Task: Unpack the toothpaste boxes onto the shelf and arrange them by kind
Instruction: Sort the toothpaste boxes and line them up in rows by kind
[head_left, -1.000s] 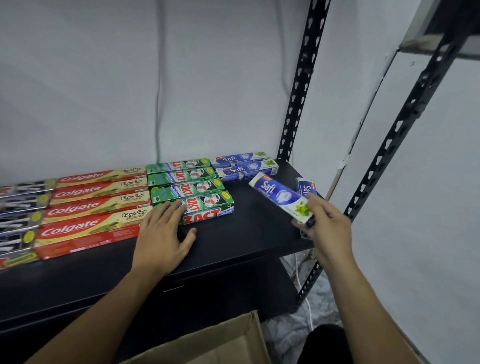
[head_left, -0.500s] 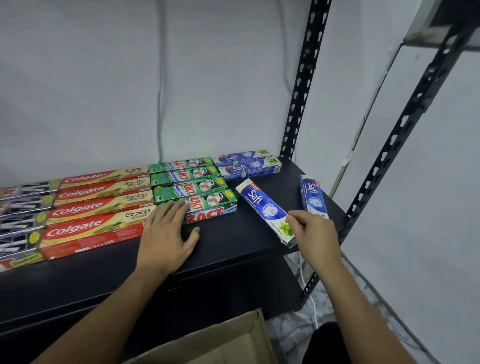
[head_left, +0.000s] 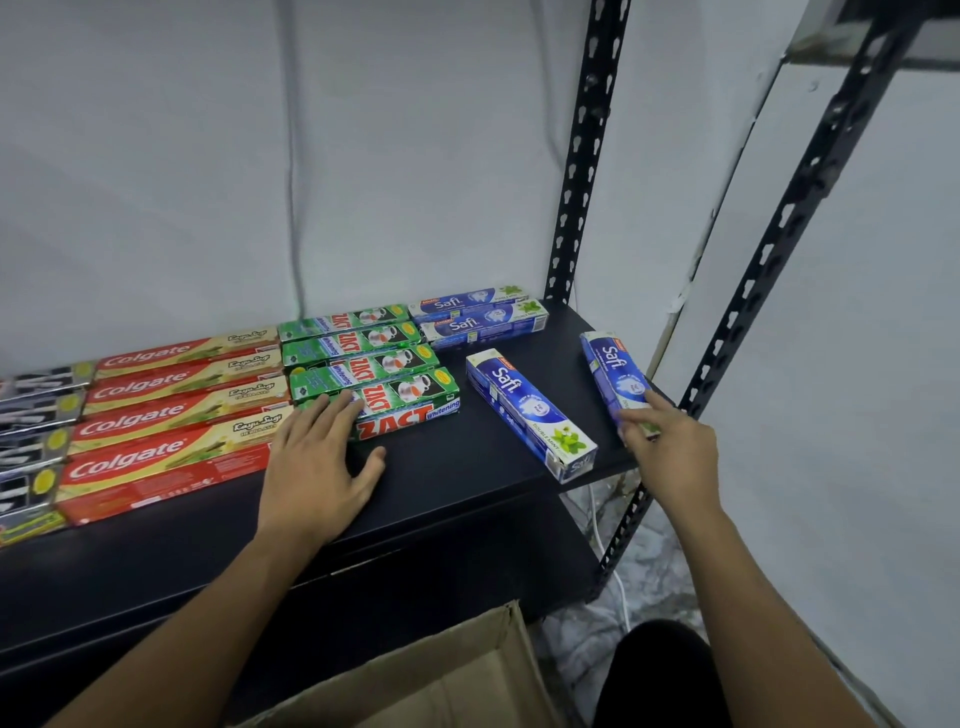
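Blue Safi box (head_left: 615, 376) lay at the right edge of the shelf (head_left: 467, 499), long axis front to back, near end under the right hand (head_left: 670, 447), fingers (head_left: 636, 417) on it, pinching or not I couldn't tell; left hand (head_left: 317, 462) spread flat by the Zact boxes (head_left: 410, 400), farther off

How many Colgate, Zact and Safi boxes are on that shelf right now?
Colgate boxes: 4
Zact boxes: 4
Safi boxes: 4
Total: 12
The dark boxes at the left edge are cut off, so they are not counted.
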